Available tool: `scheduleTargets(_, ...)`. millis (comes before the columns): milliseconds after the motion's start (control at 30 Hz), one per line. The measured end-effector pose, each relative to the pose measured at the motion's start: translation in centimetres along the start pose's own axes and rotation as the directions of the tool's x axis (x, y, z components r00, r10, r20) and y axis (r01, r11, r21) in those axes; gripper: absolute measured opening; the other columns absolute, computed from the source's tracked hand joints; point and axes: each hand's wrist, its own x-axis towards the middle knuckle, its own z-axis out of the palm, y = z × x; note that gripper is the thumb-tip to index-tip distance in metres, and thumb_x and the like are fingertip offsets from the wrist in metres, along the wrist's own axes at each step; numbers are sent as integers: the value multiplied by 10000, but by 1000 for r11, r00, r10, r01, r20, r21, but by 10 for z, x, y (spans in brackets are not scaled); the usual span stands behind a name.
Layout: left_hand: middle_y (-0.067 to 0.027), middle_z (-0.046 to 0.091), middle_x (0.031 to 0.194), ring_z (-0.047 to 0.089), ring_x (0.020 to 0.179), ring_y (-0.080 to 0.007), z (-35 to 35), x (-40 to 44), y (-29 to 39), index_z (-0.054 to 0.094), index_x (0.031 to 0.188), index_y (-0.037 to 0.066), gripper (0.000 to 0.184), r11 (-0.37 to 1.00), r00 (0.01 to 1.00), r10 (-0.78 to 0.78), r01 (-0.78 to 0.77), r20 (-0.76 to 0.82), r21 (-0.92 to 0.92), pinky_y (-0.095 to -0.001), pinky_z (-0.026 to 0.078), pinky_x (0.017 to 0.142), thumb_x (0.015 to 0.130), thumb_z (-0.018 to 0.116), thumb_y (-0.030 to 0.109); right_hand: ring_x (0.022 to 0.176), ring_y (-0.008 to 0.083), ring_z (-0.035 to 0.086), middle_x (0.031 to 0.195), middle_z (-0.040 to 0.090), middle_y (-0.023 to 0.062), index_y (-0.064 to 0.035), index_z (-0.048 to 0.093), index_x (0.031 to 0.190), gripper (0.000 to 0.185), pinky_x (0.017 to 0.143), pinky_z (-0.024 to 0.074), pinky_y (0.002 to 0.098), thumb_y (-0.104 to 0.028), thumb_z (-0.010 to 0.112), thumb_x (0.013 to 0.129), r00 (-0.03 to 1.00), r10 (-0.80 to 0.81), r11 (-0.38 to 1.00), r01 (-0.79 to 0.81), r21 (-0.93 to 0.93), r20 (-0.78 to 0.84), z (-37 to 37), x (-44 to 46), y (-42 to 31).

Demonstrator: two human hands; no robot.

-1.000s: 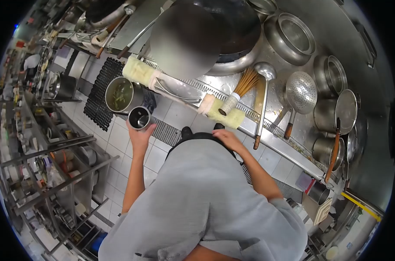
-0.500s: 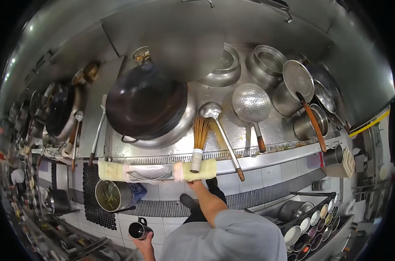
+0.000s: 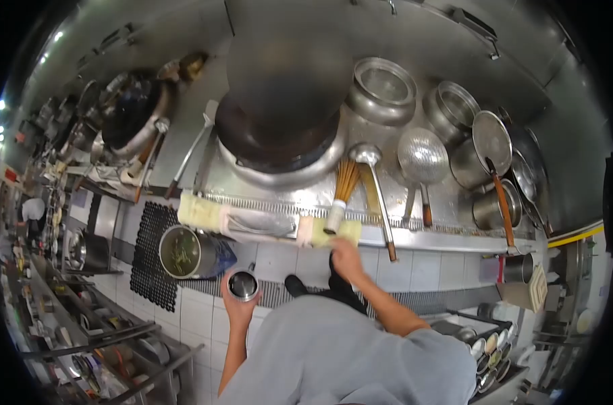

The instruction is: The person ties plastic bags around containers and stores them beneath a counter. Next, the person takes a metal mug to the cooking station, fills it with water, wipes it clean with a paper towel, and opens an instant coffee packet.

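Note:
My left hand point(image 3: 237, 309) is closed around a metal mug point(image 3: 243, 284) with a dark handle, its mouth facing up, beside a tall pot with green stalks in liquid point(image 3: 181, 252). My right hand point(image 3: 348, 262) is at the front edge of the stove, right by the end of a pale yellow cloth point(image 3: 345, 232). Its fingers are blurred, and I cannot tell if they grip the cloth. Just above lies a bamboo wok brush point(image 3: 343, 186) with a wrapped handle. Next to it a ladle point(image 3: 378, 192) rests across the stove edge.
A big dark wok point(image 3: 279, 145) sits on the burner, partly hidden by a blurred round patch. Farther right are a perforated skimmer point(image 3: 423, 156), metal pots point(image 3: 385, 91) and a strainer point(image 3: 491, 142) with a wooden handle. A black rubber mat point(image 3: 154, 260) covers some floor.
The view has shifted, so the stove sits farther right and higher. My left hand has brought the mug up and right, nearer the stove. My right hand now shows more fully beside the cloth's end.

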Motion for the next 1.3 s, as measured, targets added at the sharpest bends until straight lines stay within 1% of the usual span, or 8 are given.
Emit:
scheduleTargets(100,-165,536,1327,547,1221,-297,20,14,10,464,1387,-5,920,997,997,71,-70,21,-30,-402,427,1067,612,949,94,1075,444,575,1139,613,250,12,647,1102,336,943,479,523,80,561,784,965,-24,924,-78,-374,-262,-78,18,30)
scheduleTargets(267,-159,567,1283,572,1194,-278,45,42,19,453,1384,-9,915,975,988,81,-51,130,-215,-394,460,1034,641,961,153,1069,409,597,1143,624,220,-49,637,1208,402,914,505,482,57,595,822,950,155,893,-252,-372,-272,-122,21,35)
scheduleTargets(367,-157,580,1263,578,1190,-274,59,59,26,457,1361,-8,887,977,987,78,-48,141,-206,-393,464,1028,655,960,178,1000,365,647,1095,652,202,-54,623,1260,411,864,535,440,18,622,855,993,108,994,-108,-1,-54,-105,44,20)
scheduleTargets(633,-186,525,1393,523,1305,-360,84,104,82,497,1358,63,882,864,865,499,-495,38,-93,-413,424,1109,597,942,100,931,285,693,1024,690,135,-73,597,1333,412,778,566,370,-7,599,926,944,-1,988,-50,144,330,-62,96,-18)
scheduleTargets(800,-136,600,1315,573,1241,-259,94,106,84,507,1359,18,910,992,903,113,-77,414,-103,-377,440,1074,603,970,222,925,125,620,1423,522,72,-99,423,1527,609,804,567,290,22,585,953,904,-166,868,-56,493,394,-57,119,-74)
scheduleTargets(867,-106,604,1277,576,1189,-196,101,101,84,488,1366,8,901,937,845,32,160,534,-310,-367,446,1048,653,957,295,941,110,630,1268,630,54,-73,522,1446,415,794,566,295,-110,569,1035,760,-125,768,-333,547,638,-66,130,-81)
scheduleTargets(1033,-62,660,1167,637,1055,-156,112,89,74,567,1284,21,734,876,774,-15,316,633,-365,-335,516,933,677,934,208,824,113,639,908,665,34,-44,613,1206,235,748,554,288,-204,616,1033,664,-257,756,-315,574,702,-98,127,-74)
scheduleTargets(1300,-94,622,1252,604,1153,-198,142,86,56,477,1377,15,871,874,660,34,345,750,-343,-351,480,1014,663,950,174,792,128,646,924,662,51,-50,571,1209,287,694,522,292,-241,653,1011,640,38,832,-445,330,767,-128,90,-84)
